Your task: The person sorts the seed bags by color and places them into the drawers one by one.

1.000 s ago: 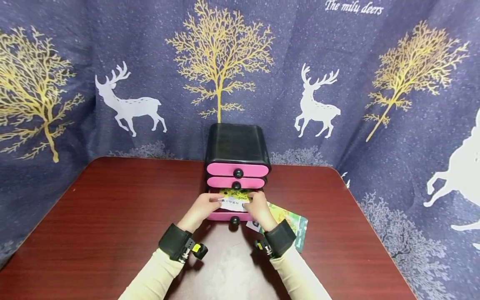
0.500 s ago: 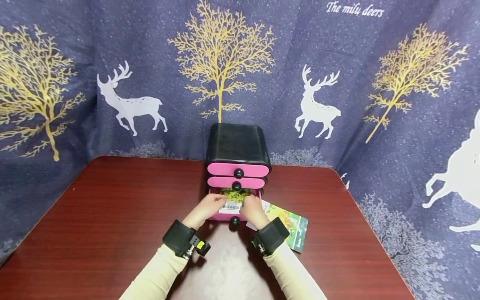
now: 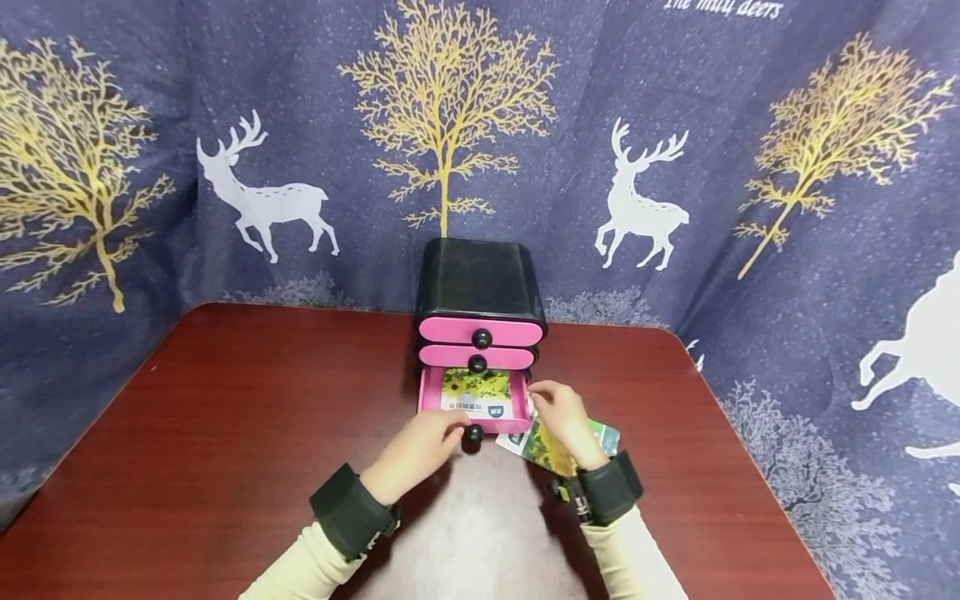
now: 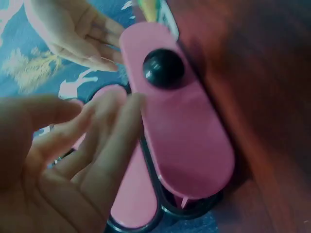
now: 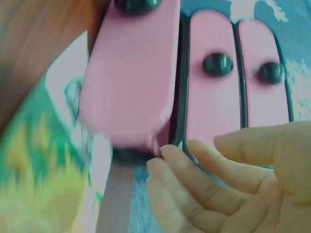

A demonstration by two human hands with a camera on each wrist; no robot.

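The bottom pink drawer (image 3: pixel 427 393) of a small black drawer cabinet (image 3: pixel 482 279) is pulled out. A flat packet (image 3: pixel 478 387) printed with yellow flowers lies inside it. My left hand (image 3: pixel 422 447) is at the drawer's front, fingertips by the top edge near the round black knob (image 3: pixel 472 435). In the left wrist view the left fingers (image 4: pixel 114 150) are loosely bent, with nothing between them and the thumb. My right hand (image 3: pixel 564 421) is beside the drawer's right end. Its fingertips (image 5: pixel 167 153) reach the drawer's side edge, thumb held apart.
Another flower-printed packet (image 3: pixel 551 450) lies on the table right of the drawer, partly under my right hand. Two upper pink drawers (image 3: pixel 442 332) are pushed in. The red-brown table (image 3: pixel 285 400) ends at a dark blue curtain (image 3: pixel 525 158) with printed deer and trees.
Both hands have left the packet, which now lies flat in the drawer. The left hand has come to the drawer's front edge; the right has moved out to its right side.
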